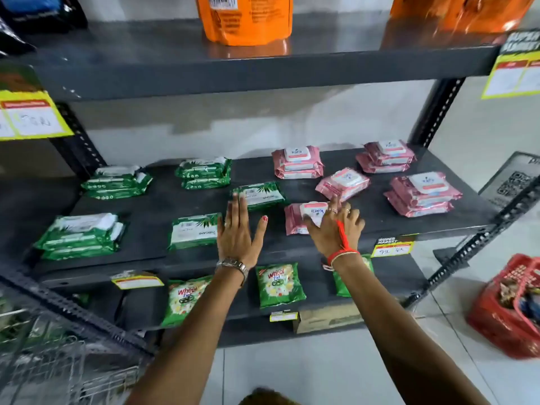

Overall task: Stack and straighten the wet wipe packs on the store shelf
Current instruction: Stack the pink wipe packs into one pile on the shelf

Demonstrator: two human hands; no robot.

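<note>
Green and pink wet wipe packs lie on the dark middle shelf (163, 206). Stacked green packs sit at the left (79, 235), at the back left (117, 182) and at the back middle (204, 172). Single green packs lie flat at the front (194, 230) and the middle (260, 195). Pink stacks stand at the back (298, 162), the back right (385, 156) and the right (422, 194). A tilted single pink pack (342, 184) lies between them. My left hand (238, 232) is flat with straight fingers, its tips at the middle green pack. My right hand (336, 226) rests on a single pink pack (295, 219), fingers spread.
Orange bags (245, 19) stand on the upper shelf. Green detergent pouches (280, 285) sit on the lower shelf. A red basket (508, 308) stands on the tiled floor at the right. A wire cart (49, 361) is at the lower left. Yellow price tags hang on the shelf edges.
</note>
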